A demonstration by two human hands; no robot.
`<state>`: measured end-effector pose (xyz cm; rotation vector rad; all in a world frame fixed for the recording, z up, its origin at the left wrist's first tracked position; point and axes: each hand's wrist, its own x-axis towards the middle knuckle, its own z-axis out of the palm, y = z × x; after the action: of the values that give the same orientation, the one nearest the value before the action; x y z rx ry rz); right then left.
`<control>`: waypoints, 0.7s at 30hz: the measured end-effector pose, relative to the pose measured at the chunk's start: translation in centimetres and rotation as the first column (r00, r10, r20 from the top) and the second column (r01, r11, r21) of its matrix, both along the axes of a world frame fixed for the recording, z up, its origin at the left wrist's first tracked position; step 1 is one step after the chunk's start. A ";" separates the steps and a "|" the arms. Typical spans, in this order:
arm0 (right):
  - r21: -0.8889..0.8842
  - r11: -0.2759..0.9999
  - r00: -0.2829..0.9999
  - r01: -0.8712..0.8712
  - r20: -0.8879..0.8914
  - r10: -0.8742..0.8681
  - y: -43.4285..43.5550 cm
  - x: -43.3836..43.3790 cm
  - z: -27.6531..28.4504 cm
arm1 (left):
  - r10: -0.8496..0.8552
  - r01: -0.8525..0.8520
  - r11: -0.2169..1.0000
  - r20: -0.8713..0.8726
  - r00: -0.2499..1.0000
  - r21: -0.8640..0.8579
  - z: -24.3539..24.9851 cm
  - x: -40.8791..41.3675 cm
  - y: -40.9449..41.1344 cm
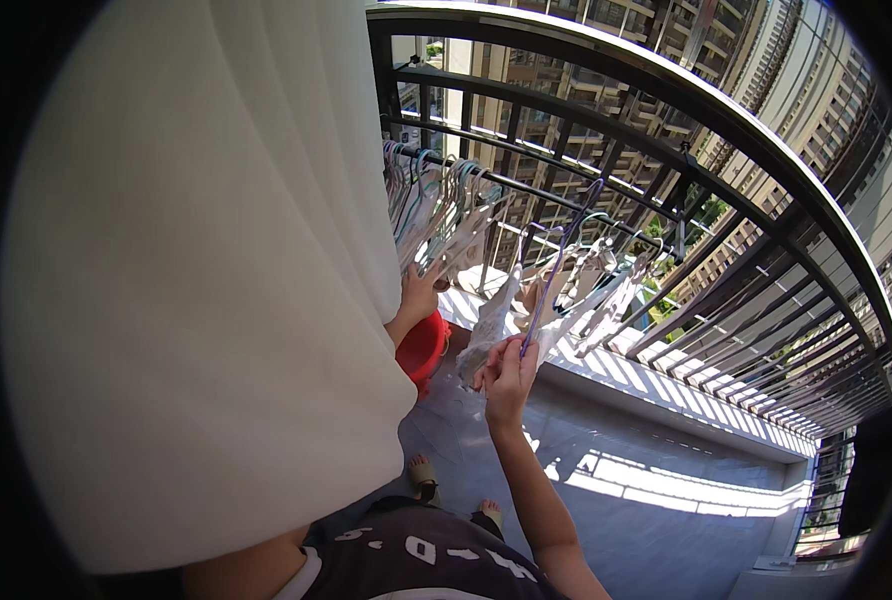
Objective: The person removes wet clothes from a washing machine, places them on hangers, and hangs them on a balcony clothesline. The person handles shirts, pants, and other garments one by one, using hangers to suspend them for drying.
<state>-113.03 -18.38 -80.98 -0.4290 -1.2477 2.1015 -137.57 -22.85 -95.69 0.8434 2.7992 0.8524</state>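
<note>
My right hand point(510, 367) grips the lower part of a purple clothes hanger point(543, 300), whose hook is up at the black rail point(525, 187). White lacy fabric point(491, 322) hangs beside the fingers. My left hand point(417, 296) reaches out from behind a large white cloth and touches the lower edge of light garments point(446, 240) hanging on the rail; its grip is partly hidden. More hangers with small light garments point(611, 300) hang on the rail to the right. Below my left hand stands a red bucket point(422, 349).
A large white cloth point(213, 300) covers the left of the view. A dark metal balcony railing point(603, 124) curves behind the clothes rail, above a low sunlit ledge point(641, 382). My sandaled feet point(422, 472) stand on the grey tiled floor point(611, 442). High buildings rise outside.
</note>
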 end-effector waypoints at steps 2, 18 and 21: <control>-0.050 0.998 0.999 0.033 -0.027 -0.035 -0.2 -1.2 0.6 | 0.018 -0.027 0.997 -0.118 0.993 -0.070 0.0 -0.9 -0.9; 0.062 0.838 0.840 -0.542 0.028 0.542 -11.1 8.7 -0.2 | -0.218 0.283 0.947 -0.341 0.914 0.153 1.5 9.8 -8.9; 0.114 0.853 0.861 -0.509 0.039 0.508 -10.6 8.0 -1.0 | -0.182 0.184 0.983 -0.282 0.942 -0.018 -1.8 14.1 -12.9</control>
<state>-105.00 -29.02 -81.98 -0.0449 -1.6189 2.4341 -123.44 -35.73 -97.48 1.2997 2.8884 0.7687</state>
